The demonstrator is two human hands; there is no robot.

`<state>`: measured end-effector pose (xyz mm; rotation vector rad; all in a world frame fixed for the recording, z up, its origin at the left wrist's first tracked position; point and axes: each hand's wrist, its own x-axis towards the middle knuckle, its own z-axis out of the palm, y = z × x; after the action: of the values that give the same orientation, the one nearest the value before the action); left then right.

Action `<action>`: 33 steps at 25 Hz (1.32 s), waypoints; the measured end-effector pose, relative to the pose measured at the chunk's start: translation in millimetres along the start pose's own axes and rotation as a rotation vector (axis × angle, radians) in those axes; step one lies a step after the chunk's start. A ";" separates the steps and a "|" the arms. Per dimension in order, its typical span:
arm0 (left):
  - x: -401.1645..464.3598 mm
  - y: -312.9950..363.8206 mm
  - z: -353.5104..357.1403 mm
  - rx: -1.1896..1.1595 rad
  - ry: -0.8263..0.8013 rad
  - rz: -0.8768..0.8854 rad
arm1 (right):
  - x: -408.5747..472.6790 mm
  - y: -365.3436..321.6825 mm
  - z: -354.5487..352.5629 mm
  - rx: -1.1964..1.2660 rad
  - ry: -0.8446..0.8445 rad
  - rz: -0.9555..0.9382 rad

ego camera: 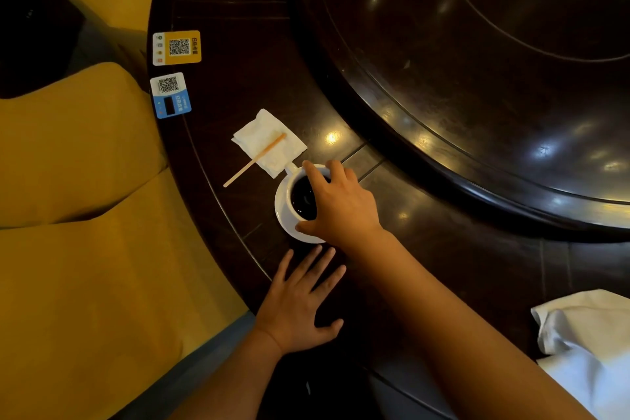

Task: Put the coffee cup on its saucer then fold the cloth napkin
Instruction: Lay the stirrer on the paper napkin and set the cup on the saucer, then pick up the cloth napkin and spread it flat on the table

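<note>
A white coffee cup (297,188) filled with dark coffee stands on a white saucer (281,215) on the dark round table. My right hand (337,204) grips the cup from above, fingers over its rim and thumb at its near side. Just below the saucer, my left hand (300,303) lies flat on the table with its fingers spread. The white cloth napkin (586,344) sits crumpled at the right edge of the view, apart from both hands.
A small paper napkin (269,143) with a wooden stirrer (254,160) across it lies just left of the cup. Two QR code cards (176,48) sit near the table's left edge. A raised turntable (477,78) fills the table's middle. Yellow cushions (85,215) are at left.
</note>
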<state>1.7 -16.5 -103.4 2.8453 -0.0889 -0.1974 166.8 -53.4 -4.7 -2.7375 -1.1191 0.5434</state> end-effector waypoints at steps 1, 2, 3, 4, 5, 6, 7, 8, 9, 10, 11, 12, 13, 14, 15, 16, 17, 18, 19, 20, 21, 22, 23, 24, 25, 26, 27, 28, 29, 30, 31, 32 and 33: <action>-0.1 0.0 0.4 0.000 0.004 0.003 | -1.2 0.2 1.5 0.001 0.002 0.001; -0.5 0.1 0.8 -0.001 0.005 0.003 | -2.7 0.4 3.2 0.000 0.008 0.001; -0.7 0.3 1.3 0.002 0.008 0.000 | -3.6 0.4 4.5 0.003 0.016 0.001; -0.7 0.4 1.6 0.009 0.013 -0.002 | -4.0 0.4 5.4 0.006 0.023 0.001; -0.6 0.6 1.9 0.016 0.019 -0.002 | -3.7 0.6 6.0 0.010 0.028 0.001; -0.4 1.1 2.0 0.020 0.021 0.000 | -3.2 1.1 6.3 0.012 0.030 0.003; -0.3 1.7 2.1 0.020 0.023 0.002 | -3.1 1.4 6.6 0.012 0.030 0.005; -0.4 2.0 1.7 0.019 0.023 0.000 | -3.2 1.5 6.8 0.013 0.029 0.004; -0.5 1.8 1.1 0.022 0.022 -0.004 | -3.4 1.7 7.5 0.013 0.030 0.000; -0.5 1.7 0.1 0.025 0.013 -0.010 | -4.0 2.5 8.7 0.012 0.032 -0.007; -0.2 2.3 -1.4 0.026 0.002 -0.013 | -4.9 3.8 9.9 0.008 0.031 -0.017; 0.3 3.2 -3.4 0.029 -0.010 -0.016 | -7.3 5.3 10.4 0.006 0.025 -0.029; 0.3 3.9 -5.4 0.025 -0.027 -0.024 | -10.1 6.7 10.2 0.008 0.012 -0.038; 0.0 4.8 -7.7 0.016 -0.051 -0.035 | -14.3 8.4 8.8 0.014 0.005 -0.041; -0.9 6.2 -9.3 0.018 -0.065 -0.042 | -20.7 10.4 6.6 0.021 0.014 -0.034; -0.4 7.2 -10.9 0.027 -0.068 -0.043 | -29.3 13.1 3.9 0.025 0.043 -0.016; 0.6 8.2 -11.4 0.040 -0.075 -0.036 | -42.0 17.4 0.9 0.033 0.088 0.014; 1.8 10.0 -13.3 0.051 -0.092 -0.030 | -56.7 22.6 -0.9 0.045 0.132 0.053; 2.4 12.7 -15.4 0.072 -0.096 -0.033 | -73.2 28.8 -1.6 0.060 0.171 0.093; 3.8 17.8 -20.7 0.101 -0.108 -0.048 | -92.4 36.2 -0.9 0.075 0.203 0.137; 6.7 24.7 -26.3 0.133 -0.124 -0.069 | -113.0 44.3 0.6 0.085 0.235 0.181; 10.4 35.3 -31.0 0.142 -0.157 -0.092 | -136.5 54.2 3.5 0.091 0.274 0.230; 14.0 47.3 -34.5 0.123 -0.164 -0.100 | -159.4 64.3 7.9 0.097 0.324 0.277; 18.3 60.7 -36.8 0.092 -0.139 -0.075 | -181.7 75.0 13.5 0.100 0.384 0.325; 24.4 77.4 -38.8 0.060 -0.111 -0.023 | -204.5 86.2 19.3 0.106 0.443 0.383; 31.7 96.5 -40.1 0.037 -0.097 0.050 | -227.1 97.1 25.8 0.111 0.490 0.453; 41.4 118.2 -38.4 0.025 -0.108 0.136 | -250.7 109.5 32.9 0.108 0.528 0.538; 51.2 139.4 -36.2 0.018 -0.112 0.223 | -272.2 121.0 40.6 0.091 0.554 0.628; 60.6 160.1 -32.9 0.020 -0.114 0.310 | -291.9 132.1 49.2 0.067 0.561 0.714; 68.8 181.0 -29.9 0.026 -0.113 0.396 | -310.2 143.1 57.6 0.043 0.551 0.796; 76.5 200.5 -27.2 0.028 -0.104 0.475 | -325.6 153.3 65.6 0.022 0.528 0.870; 84.4 221.4 -24.7 0.031 -0.099 0.550 | -340.2 163.9 73.3 0.010 0.492 0.941; 92.7 239.9 -23.3 0.033 -0.102 0.610 | -350.8 172.9 80.1 0.009 0.450 1.000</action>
<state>86.9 -247.0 -24.0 2.6862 -0.9642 -0.2058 17.7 -423.1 -25.8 -3.0055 0.3944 -0.0214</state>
